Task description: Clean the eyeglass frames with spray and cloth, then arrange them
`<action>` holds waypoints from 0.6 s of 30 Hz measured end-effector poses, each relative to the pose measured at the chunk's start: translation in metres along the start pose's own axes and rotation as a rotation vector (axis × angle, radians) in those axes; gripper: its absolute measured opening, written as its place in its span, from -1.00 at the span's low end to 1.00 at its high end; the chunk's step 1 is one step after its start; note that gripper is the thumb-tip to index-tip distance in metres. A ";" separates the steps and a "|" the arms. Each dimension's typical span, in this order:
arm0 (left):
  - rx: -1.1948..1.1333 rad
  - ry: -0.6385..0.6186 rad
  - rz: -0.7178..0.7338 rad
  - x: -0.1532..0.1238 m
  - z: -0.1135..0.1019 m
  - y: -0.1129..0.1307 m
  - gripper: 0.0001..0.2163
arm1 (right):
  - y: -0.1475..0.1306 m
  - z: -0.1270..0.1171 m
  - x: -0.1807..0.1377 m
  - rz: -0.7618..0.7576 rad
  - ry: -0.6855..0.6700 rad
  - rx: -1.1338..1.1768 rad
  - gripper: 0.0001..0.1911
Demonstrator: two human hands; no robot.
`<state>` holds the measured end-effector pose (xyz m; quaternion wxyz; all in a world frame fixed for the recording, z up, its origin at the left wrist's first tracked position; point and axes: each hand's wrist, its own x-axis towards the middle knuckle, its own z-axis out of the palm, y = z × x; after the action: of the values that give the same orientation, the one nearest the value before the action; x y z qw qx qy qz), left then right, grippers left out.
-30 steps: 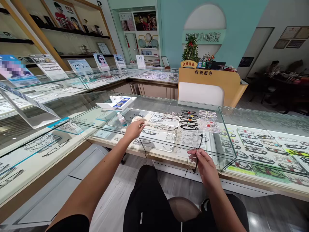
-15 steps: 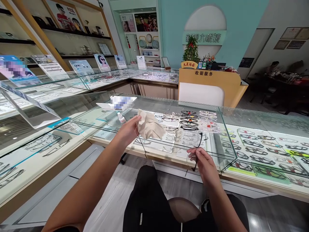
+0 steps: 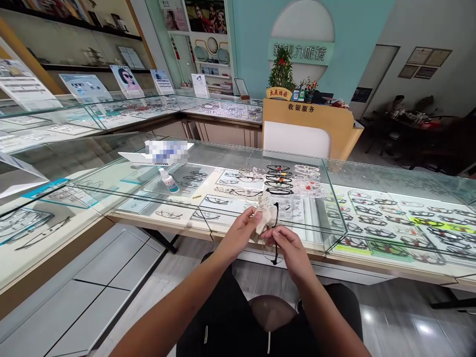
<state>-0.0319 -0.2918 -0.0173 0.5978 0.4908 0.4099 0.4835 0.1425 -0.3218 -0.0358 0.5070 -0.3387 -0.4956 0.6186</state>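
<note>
My left hand (image 3: 241,230) pinches a beige cleaning cloth (image 3: 265,217) and holds it against a pair of glasses. My right hand (image 3: 284,243) grips those black-framed glasses (image 3: 275,233) by the frame, lenses hanging down. Both hands meet in front of the near edge of the glass display counter (image 3: 208,225). A small spray bottle (image 3: 168,180) stands on the counter top to the left, beside a white box (image 3: 156,156).
Rows of spectacle frames lie under the counter glass (image 3: 372,218). More glass cases run along the left (image 3: 44,198). A wooden cashier desk (image 3: 308,126) with a small potted tree stands behind. A round stool (image 3: 271,312) sits between my knees. People sit at a table far right (image 3: 409,114).
My left hand lifted the cloth off the counter and brought it right to the glasses. My right hand stayed closed on the frame. The view shifted left and slightly up.
</note>
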 end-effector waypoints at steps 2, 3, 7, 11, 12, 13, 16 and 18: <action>0.009 -0.005 0.001 0.000 0.004 -0.001 -0.56 | 0.000 -0.001 -0.001 0.001 -0.007 -0.019 -0.65; 0.003 -0.008 -0.004 0.001 0.005 -0.001 -0.55 | -0.001 -0.002 -0.001 0.001 -0.016 -0.027 -0.65; -0.072 -0.034 -0.094 0.001 0.006 -0.002 -0.51 | 0.000 -0.006 -0.004 -0.011 -0.045 -0.042 -0.67; -0.143 0.011 -0.134 0.002 0.003 -0.003 -0.51 | 0.000 -0.009 -0.005 -0.047 -0.043 -0.045 -0.66; -0.153 0.031 -0.126 0.001 0.002 -0.003 -0.51 | 0.000 -0.010 -0.005 -0.047 -0.046 -0.046 -0.66; -0.160 0.038 -0.120 0.001 0.003 -0.004 -0.51 | 0.000 -0.009 -0.005 -0.041 -0.053 -0.045 -0.66; -0.160 -0.008 -0.108 0.000 0.005 -0.004 -0.53 | 0.001 -0.008 -0.003 -0.020 -0.069 -0.035 -0.65; -0.150 -0.051 -0.097 -0.001 0.007 -0.004 -0.54 | 0.001 -0.008 -0.002 -0.014 -0.078 -0.038 -0.65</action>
<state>-0.0247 -0.2946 -0.0203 0.6659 0.4363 0.3805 0.4706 0.1499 -0.3219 -0.0391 0.4851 -0.3206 -0.5289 0.6182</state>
